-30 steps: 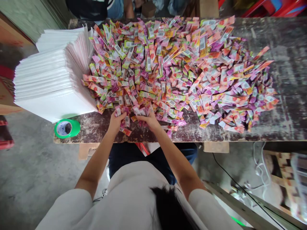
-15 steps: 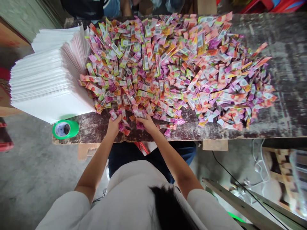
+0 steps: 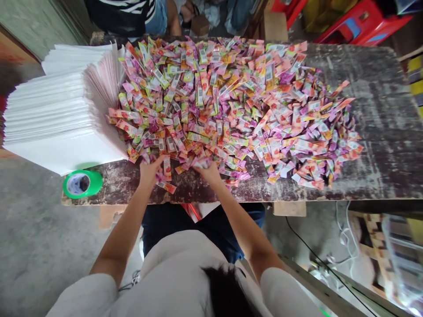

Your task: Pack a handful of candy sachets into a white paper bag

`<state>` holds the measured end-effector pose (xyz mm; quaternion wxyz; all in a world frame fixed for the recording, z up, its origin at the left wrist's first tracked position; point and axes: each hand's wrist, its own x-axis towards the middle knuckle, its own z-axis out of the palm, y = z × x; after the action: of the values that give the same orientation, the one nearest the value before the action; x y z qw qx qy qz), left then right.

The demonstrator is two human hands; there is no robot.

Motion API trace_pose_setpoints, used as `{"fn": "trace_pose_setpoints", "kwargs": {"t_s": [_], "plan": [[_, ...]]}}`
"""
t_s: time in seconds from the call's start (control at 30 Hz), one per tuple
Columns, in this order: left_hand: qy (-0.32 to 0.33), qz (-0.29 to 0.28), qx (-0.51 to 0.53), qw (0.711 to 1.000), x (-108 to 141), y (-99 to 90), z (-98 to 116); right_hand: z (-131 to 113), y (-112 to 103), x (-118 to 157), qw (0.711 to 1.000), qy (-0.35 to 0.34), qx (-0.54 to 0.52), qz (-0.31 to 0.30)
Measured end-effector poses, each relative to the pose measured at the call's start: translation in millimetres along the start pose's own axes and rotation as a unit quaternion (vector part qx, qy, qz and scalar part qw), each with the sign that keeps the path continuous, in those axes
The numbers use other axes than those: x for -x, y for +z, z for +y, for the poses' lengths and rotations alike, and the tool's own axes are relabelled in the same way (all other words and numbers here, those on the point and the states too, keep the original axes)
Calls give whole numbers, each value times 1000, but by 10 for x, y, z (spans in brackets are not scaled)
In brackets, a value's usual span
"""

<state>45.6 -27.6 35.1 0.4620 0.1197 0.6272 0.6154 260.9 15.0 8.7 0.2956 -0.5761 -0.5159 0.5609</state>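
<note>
Head view, left to right: green tape roll (image 3: 82, 183) and white sheet stack (image 3: 62, 114) unmoved on the table (image 3: 380, 132); left hand (image 3: 148, 171) now partly curled around sachets (image 3: 231, 101), right hand (image 3: 207, 169) pinching more at the pile's near edge, gathering evidently continuing.

Tabletop (image 3: 373, 132): I log it as worn dark wood, matt, rough, scuffed pale in patches. Sachets (image 3: 231, 105): thin printed plastic film, glossy, crinkled, in pink, purple, green and orange. White sheets (image 3: 56, 119): I read the stack as smooth paper or thin film with a faint sheen; I cannot tell which. Tape roll (image 3: 82, 183): glossy green plastic. Floor (image 3: 29, 246): bare grey concrete, matt and rough. Stools (image 3: 360, 26): I note shiny red moulded plastic. Shirt (image 3: 172, 281): pale matt cloth.
</note>
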Motion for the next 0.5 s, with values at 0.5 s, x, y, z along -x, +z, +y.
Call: {"fn": "trace_pose_setpoints", "kwargs": {"t_s": [0.5], "plan": [[174,-12,-563,808,-1290,985,182,-672,-365,-1212,917,-50,390,68]]}}
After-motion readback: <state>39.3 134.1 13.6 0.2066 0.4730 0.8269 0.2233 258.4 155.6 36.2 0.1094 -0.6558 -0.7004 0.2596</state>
